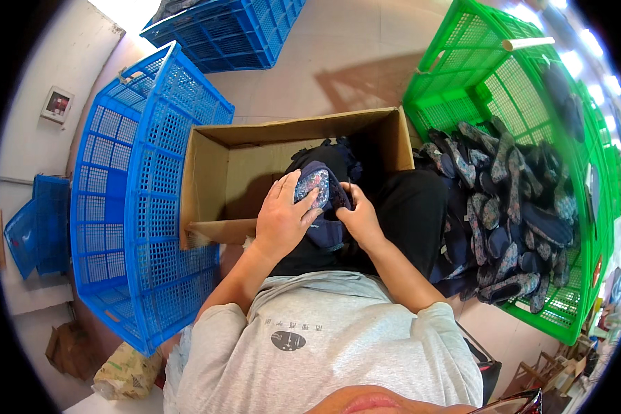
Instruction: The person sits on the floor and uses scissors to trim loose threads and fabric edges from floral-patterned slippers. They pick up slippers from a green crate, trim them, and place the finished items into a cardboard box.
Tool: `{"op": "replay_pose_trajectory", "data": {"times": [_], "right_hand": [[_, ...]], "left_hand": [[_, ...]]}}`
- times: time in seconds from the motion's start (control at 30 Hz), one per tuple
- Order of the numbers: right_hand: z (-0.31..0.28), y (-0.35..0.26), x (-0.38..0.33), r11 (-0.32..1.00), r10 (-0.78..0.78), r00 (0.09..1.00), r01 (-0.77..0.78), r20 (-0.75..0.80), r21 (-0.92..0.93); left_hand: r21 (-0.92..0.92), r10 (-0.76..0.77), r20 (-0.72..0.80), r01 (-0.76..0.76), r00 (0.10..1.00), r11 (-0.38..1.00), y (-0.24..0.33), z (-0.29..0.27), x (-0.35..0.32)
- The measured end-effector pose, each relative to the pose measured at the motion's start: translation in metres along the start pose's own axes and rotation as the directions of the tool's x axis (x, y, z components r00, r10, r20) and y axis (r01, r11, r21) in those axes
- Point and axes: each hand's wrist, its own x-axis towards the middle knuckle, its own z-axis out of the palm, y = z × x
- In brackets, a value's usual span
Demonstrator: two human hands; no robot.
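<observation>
Over my lap, both hands grip one soft navy shoe (312, 181) with a speckled, flowery patch. My left hand (281, 215) lies over its left side, fingers across the patch. At its right edge, my right hand (360, 217) pinches the navy fabric between thumb and fingers. A loose navy part hangs below, against my lap. Just beyond my hands stands an open cardboard box (210, 165), with dark cloth pieces (345, 157) at its right end. How much more lies in the box is partly hidden by my hands and knee.
To my right, a tilted green crate (455, 52) holds a heap of navy, flowery shoes (510, 207). A tall blue crate (134, 200) stands close on my left, and another blue crate (238, 34) is farther ahead. A yellowish wrapped bundle (127, 372) sits at lower left.
</observation>
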Motion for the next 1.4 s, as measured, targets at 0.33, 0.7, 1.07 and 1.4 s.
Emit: {"op": "replay_pose_trajectory", "data": {"times": [0.33, 0.7, 1.07, 1.4], "right_hand": [[0.005, -0.008, -0.01, 0.963, -0.099, 0.995, 0.096, 0.004, -0.253], [0.019, -0.019, -0.008, 0.974, -0.107, 0.994, 0.112, 0.038, -0.195], [0.032, -0.011, 0.006, 0.983, -0.098, 0.995, 0.096, -0.004, -0.155], [0.033, 0.003, 0.005, 0.995, -0.01, 1.0, 0.009, -0.002, -0.096]], "left_hand": [[0.021, -0.065, -0.057, 0.066, 0.996, 0.998, -0.017, 0.023, 0.006], [0.306, -0.153, -0.133, 0.188, 0.979, 0.933, -0.069, 0.042, 0.056], [0.571, -0.335, 0.316, 0.104, 0.888, 0.814, -0.085, 0.075, 0.09], [0.443, -0.424, 0.621, 0.151, 0.659, 0.884, -0.096, 0.057, 0.103]]}}
